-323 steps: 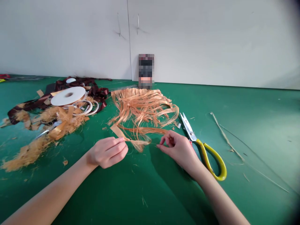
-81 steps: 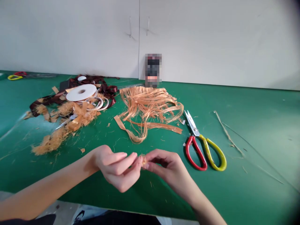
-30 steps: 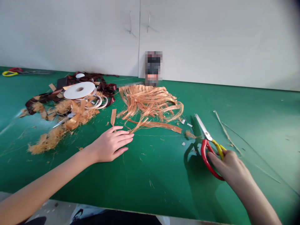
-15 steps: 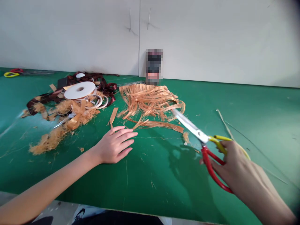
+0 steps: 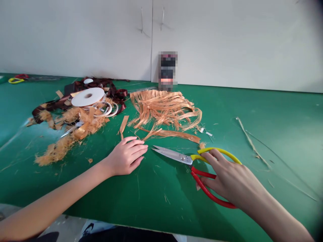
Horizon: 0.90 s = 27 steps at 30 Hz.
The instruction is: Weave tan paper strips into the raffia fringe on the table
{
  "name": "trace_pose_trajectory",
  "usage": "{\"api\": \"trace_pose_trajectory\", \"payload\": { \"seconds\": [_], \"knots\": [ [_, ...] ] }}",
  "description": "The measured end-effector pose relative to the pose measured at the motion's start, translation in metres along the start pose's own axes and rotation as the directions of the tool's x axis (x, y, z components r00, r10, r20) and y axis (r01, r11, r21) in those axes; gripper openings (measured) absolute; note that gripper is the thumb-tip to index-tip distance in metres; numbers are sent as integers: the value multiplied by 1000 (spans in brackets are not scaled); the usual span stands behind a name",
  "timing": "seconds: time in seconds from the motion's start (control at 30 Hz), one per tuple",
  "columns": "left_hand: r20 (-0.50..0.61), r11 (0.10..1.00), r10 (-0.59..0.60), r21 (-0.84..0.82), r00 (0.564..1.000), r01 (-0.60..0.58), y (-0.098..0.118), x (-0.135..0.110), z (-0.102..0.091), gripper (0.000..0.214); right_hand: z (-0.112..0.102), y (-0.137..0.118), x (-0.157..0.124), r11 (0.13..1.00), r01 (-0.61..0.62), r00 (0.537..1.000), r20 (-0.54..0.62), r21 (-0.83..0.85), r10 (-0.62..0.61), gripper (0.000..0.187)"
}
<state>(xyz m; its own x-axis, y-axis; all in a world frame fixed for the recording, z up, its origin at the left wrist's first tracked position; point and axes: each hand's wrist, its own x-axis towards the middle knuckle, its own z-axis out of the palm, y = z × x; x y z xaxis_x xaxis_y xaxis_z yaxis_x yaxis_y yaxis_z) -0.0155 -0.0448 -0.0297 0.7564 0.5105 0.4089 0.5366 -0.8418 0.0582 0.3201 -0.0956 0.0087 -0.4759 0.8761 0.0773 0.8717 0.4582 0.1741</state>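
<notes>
My left hand [image 5: 128, 155] lies palm down on the green table [image 5: 161, 198], its fingers stretched out and flat. Its fingertips cover the end of a frayed tan ribbon strip [image 5: 174, 134] and touch a short tan ribbon piece [image 5: 123, 125]; what is under the palm is hidden. My right hand [image 5: 224, 171] grips scissors [image 5: 174, 154] by one yellow and one red handle. Their blades point left toward my left hand, slightly parted at the tips, with nothing seen between them. Beyond both hands spreads a pile of tan fringed ribbon strips [image 5: 164, 107].
On the left, a white ribbon spool [image 5: 88, 97] rests among dark brown ribbon [image 5: 50, 104] and frayed tan scraps [image 5: 58, 148]. A second pair of scissors [image 5: 17, 79] lies at the back left. A pixelated dark object [image 5: 168, 70] leans on the wall. Thin strands [image 5: 252, 143] lie at right.
My right hand has brought the scissors left and closer to me, off the fringe pile toward my left hand. Small white scraps now show beside the pile. My left hand stays in place.
</notes>
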Motion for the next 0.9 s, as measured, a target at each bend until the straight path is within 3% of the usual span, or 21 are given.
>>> {"api": "trace_pose_trajectory", "payload": {
  "seconds": [0.2, 0.43, 0.57, 0.7, 0.77, 0.9],
  "knots": [
    [14, 1000, -4, 0, 1000, 4, 0, -1, 0, 28, -2, 4, 11, 999, -4, 1000, 12, -35, 4, 41],
    [-64, 994, -105, 21, 992, 107, 5, -1, -7, 14, -11, 8, 18, 998, 56, 987, 154, -29, -51, 20],
    [-139, 987, -160, 12, 977, 163, 7, -3, -7, 17, -11, 10, 20, 1000, -8, 969, 246, -15, 11, 15],
    [-192, 977, -214, -38, 958, 210, 0, -8, -9, 27, -3, 19, 18, 996, -84, 965, 247, -14, 85, 19],
    [-146, 976, -214, -67, 966, 206, -10, -11, -14, 33, 4, 26, 15, 994, -112, 963, 245, -4, 109, 20],
    [98, 979, -186, -70, 978, 193, -35, -11, -29, 33, 16, 39, 7, 974, -202, 946, 279, 108, 165, 20]
  ]
}}
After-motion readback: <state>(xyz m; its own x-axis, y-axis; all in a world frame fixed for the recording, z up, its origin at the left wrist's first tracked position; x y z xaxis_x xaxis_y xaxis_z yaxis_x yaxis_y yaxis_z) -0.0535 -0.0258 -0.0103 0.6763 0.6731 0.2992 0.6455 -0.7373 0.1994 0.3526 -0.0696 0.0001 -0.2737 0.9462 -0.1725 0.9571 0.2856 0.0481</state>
